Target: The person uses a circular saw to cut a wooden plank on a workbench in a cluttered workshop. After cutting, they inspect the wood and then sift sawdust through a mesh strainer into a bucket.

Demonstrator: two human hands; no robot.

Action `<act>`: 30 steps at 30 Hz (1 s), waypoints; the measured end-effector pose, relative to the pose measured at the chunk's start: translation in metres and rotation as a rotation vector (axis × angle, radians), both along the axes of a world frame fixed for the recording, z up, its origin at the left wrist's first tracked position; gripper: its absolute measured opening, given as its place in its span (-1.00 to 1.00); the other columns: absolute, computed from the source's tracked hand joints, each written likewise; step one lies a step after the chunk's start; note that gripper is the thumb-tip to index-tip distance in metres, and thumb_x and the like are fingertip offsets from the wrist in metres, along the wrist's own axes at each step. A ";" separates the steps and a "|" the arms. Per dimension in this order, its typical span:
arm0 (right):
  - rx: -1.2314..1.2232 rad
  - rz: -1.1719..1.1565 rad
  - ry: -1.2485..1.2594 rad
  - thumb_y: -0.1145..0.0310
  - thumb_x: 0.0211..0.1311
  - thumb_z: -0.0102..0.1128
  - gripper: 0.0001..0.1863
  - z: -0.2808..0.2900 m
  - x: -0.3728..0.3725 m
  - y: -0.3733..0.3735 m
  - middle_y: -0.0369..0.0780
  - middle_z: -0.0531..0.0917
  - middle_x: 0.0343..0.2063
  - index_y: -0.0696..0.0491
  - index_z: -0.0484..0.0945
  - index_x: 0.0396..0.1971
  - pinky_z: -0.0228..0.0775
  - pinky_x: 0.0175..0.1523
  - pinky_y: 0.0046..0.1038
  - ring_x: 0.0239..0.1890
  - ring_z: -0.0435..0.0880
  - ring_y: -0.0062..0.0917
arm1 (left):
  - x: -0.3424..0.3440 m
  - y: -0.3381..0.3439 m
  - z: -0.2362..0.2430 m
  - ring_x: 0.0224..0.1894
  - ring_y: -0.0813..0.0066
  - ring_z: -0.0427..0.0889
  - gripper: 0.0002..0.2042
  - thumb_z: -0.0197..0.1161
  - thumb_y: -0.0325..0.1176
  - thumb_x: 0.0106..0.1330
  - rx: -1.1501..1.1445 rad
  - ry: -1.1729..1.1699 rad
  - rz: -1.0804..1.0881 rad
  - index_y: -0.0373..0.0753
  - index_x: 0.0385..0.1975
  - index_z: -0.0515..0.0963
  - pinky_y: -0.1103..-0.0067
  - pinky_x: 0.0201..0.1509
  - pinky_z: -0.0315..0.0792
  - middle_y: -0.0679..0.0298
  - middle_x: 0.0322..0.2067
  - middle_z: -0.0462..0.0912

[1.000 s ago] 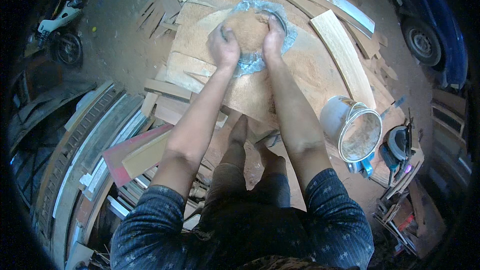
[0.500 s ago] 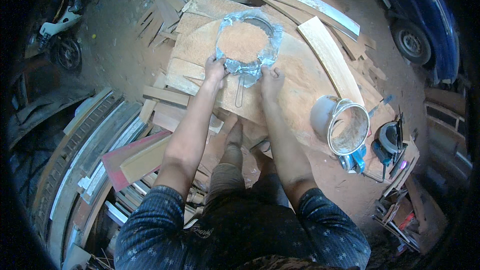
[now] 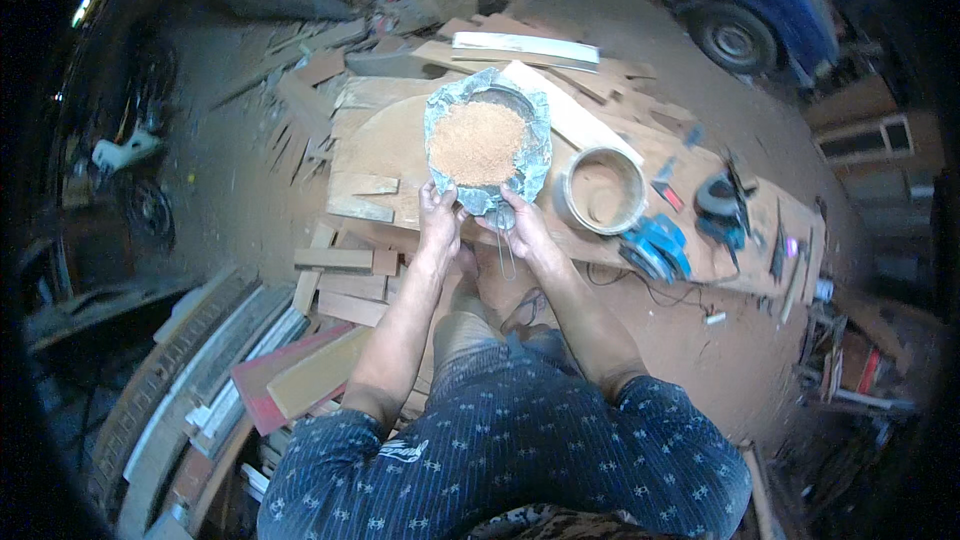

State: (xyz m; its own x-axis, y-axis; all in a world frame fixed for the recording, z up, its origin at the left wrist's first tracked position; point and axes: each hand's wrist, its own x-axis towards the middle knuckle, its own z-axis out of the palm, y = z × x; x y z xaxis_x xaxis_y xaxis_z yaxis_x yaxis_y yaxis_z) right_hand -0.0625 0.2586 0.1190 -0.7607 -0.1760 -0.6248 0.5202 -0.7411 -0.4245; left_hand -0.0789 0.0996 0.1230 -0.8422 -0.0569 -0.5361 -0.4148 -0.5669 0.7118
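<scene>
A round pan [image 3: 538,132] with a crumpled blue-grey sheet around its rim is held over the near part of the work table [image 3: 375,145]. Inside it lies a heap of tan sawdust [image 3: 478,143]. My left hand [image 3: 440,223] grips its near left edge, closed with the thumb on top. On the near right edge my right hand [image 3: 523,230] is closed in the same way. A thin wire loop [image 3: 508,265] hangs down between both hands. Just right of the pan stands a pale bucket [image 3: 574,202] with sawdust-coloured material inside.
Blue power tools [image 3: 655,248] and a dark-and-blue circular saw [image 3: 722,208] lie on the table's right side. Boards [image 3: 565,115] cross its far part. Stacked planks [image 3: 295,370] fill the floor at left. A blue car [image 3: 760,0] stands at far right.
The sawdust-filled pan has come nearer to me, and my elbows are more bent. My right hand has moved further under its near edge. The whole view has shifted.
</scene>
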 end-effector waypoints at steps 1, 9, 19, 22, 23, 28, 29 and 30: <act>-0.007 -0.040 0.020 0.26 0.43 0.09 -0.58 0.007 0.017 0.011 -0.15 0.59 0.00 0.10 0.34 0.19 0.61 -0.05 -0.08 0.02 0.64 -0.28 | 0.013 0.011 0.012 0.10 0.33 0.49 -0.58 0.07 -0.43 0.46 -0.007 0.018 -0.022 -0.15 0.24 0.11 0.31 0.00 0.51 0.17 0.13 0.42; 0.055 -0.312 0.060 0.29 0.48 -0.04 -0.65 0.027 0.115 0.121 -0.10 0.61 -0.05 0.14 0.34 0.14 0.66 -0.23 -0.21 -0.11 0.67 -0.28 | 0.085 0.097 0.052 -0.12 0.47 0.57 -0.39 0.24 -0.27 0.40 -0.120 0.013 -0.508 -0.20 0.36 0.11 0.55 -0.27 0.57 0.17 0.07 0.51; 0.029 -0.510 0.074 0.38 0.45 0.00 -0.71 0.003 0.125 0.163 -0.04 0.62 -0.20 0.24 0.36 0.03 0.71 -0.35 -0.19 -0.30 0.70 -0.24 | 0.159 0.011 -0.041 0.06 0.30 0.57 -0.29 0.33 -0.13 0.32 -0.755 0.204 -0.708 -0.33 0.35 0.18 0.46 0.10 0.48 0.02 0.12 0.52; -0.095 -0.486 0.048 0.39 0.46 0.00 -0.71 -0.013 0.119 0.160 -0.04 0.61 -0.21 0.26 0.36 0.03 0.71 -0.36 -0.19 -0.32 0.69 -0.23 | 0.187 -0.081 -0.101 -0.09 0.32 0.60 -0.26 0.37 -0.07 0.26 -1.154 0.083 -0.746 -0.35 0.32 0.23 0.47 -0.09 0.50 -0.04 0.03 0.56; -0.102 -0.462 0.091 0.39 0.45 0.00 -0.70 -0.007 0.117 0.150 -0.04 0.61 -0.23 0.28 0.35 0.02 0.71 -0.37 -0.19 -0.33 0.68 -0.23 | 0.200 -0.113 -0.116 -0.28 0.40 0.64 -0.25 0.37 -0.06 0.26 -1.139 -0.026 -0.723 -0.38 0.32 0.22 0.49 -0.34 0.56 -0.02 -0.04 0.58; -0.062 -0.504 0.038 0.41 0.44 0.00 -0.71 -0.011 0.117 0.164 -0.04 0.61 -0.21 0.27 0.35 0.03 0.71 -0.38 -0.19 -0.32 0.69 -0.23 | 0.258 -0.146 -0.098 -0.51 0.42 0.52 -0.37 0.36 -0.10 0.27 -0.898 -0.388 -0.533 -0.23 0.24 0.27 0.43 -0.53 0.49 0.15 -0.39 0.58; -0.032 -0.487 0.049 0.42 0.44 0.00 -0.71 -0.011 0.117 0.166 -0.04 0.61 -0.21 0.27 0.35 0.03 0.71 -0.38 -0.20 -0.32 0.69 -0.24 | 0.266 -0.152 -0.095 -0.50 0.42 0.53 -0.37 0.36 -0.11 0.28 -0.889 -0.460 -0.535 -0.23 0.24 0.26 0.42 -0.51 0.49 0.15 -0.40 0.58; -0.027 -0.493 0.054 0.42 0.44 0.00 -0.71 -0.011 0.117 0.167 -0.04 0.61 -0.21 0.27 0.35 0.03 0.71 -0.39 -0.20 -0.32 0.70 -0.24 | 0.272 -0.156 -0.093 -0.49 0.41 0.53 -0.38 0.35 -0.13 0.28 -0.880 -0.532 -0.538 -0.22 0.25 0.24 0.42 -0.49 0.50 0.15 -0.40 0.57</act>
